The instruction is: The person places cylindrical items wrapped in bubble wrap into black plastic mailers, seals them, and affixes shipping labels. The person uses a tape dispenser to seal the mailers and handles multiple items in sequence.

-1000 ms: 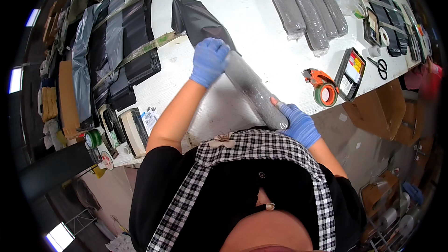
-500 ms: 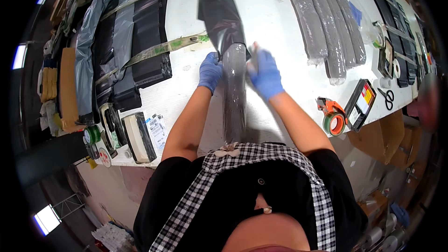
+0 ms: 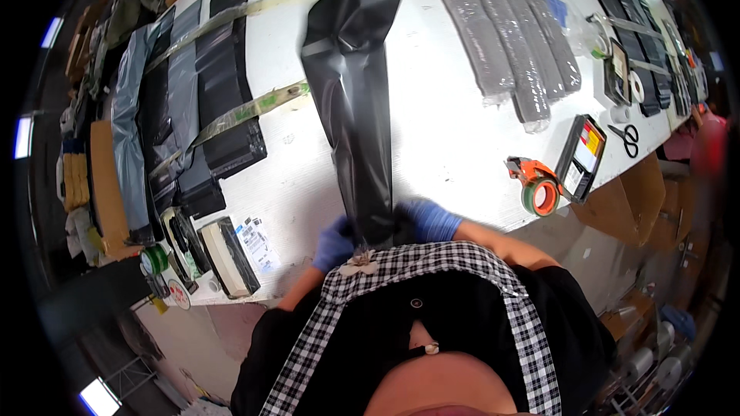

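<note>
Because the black plastic mailing bag (image 3: 361, 119) runs to the near edge of the white worktable (image 3: 451, 166), left hand (image 3: 333, 245) and right hand (image 3: 432, 220) flank its near end, presumably steadying it; with fingers hidden, I cannot tell whether they clamp it.

- White worktable (image 3: 439, 146), lightly scuffed, carrying everything below
- Left: black and grey plastic mailing bags (image 3: 223, 58) in overlapping rows, under tape strips (image 3: 258, 105)
- Near left corner: long open box (image 3: 229, 258) beside a printed label sheet (image 3: 258, 246)
- Far right: four film-wrapped grey rolls (image 3: 507, 50), side by side
- Right edge: orange tape dispenser (image 3: 532, 179), black tray (image 3: 578, 158), scissors (image 3: 630, 139)
</note>
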A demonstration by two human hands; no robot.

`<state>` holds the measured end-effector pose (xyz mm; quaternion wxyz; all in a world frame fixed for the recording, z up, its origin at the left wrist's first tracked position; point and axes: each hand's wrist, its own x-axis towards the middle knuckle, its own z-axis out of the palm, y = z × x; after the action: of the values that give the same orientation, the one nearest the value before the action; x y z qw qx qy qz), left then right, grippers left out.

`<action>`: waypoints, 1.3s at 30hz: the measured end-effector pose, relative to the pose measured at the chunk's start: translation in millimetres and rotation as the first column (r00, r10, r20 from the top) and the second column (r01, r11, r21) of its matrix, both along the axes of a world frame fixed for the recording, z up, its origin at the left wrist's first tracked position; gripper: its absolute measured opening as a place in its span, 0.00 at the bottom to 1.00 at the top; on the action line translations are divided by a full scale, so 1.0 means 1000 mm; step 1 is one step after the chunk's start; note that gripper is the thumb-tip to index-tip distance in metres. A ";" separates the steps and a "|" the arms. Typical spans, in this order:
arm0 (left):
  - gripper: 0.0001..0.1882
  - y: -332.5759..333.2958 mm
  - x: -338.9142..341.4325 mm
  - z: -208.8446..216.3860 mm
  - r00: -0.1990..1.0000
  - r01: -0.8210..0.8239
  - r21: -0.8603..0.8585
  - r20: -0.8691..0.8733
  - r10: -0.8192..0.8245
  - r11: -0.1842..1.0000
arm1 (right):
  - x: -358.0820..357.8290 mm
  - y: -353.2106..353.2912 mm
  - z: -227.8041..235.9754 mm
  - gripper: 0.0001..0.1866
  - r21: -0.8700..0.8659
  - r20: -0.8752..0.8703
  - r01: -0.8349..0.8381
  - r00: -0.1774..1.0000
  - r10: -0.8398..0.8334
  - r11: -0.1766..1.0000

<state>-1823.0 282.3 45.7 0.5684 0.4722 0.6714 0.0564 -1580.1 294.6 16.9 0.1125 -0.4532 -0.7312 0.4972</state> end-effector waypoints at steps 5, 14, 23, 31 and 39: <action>0.30 -0.037 -0.039 -0.055 0.953 -0.048 -0.077 0.296 0.068 0.996 | 0.007 -0.030 -0.017 0.15 -0.063 0.056 0.135 0.990 -0.132 0.989; 0.30 -0.020 0.035 -0.064 0.815 -0.366 0.172 0.533 0.226 0.915 | 0.194 -0.048 0.030 0.13 0.719 0.109 0.558 0.499 -0.860 0.415; 0.34 0.035 0.077 -0.089 0.952 -0.271 0.421 0.250 0.176 0.866 | 0.333 -0.112 0.016 0.21 0.542 0.488 0.662 0.254 -0.835 0.518; 0.31 0.028 0.096 -0.094 0.928 -0.337 0.465 0.309 0.207 0.819 | 0.397 -0.101 -0.003 0.12 0.626 0.611 0.464 0.206 -0.764 0.626; 0.33 0.026 0.108 -0.108 0.876 -0.482 0.587 0.308 0.371 0.650 | 0.533 0.036 0.025 0.18 0.859 0.259 0.397 0.205 -0.944 0.322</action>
<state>-1715.0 308.3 -62.6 0.3918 0.4609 0.6535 0.4550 -1046.6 330.7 42.3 0.1665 -0.8344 -0.5080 -0.1343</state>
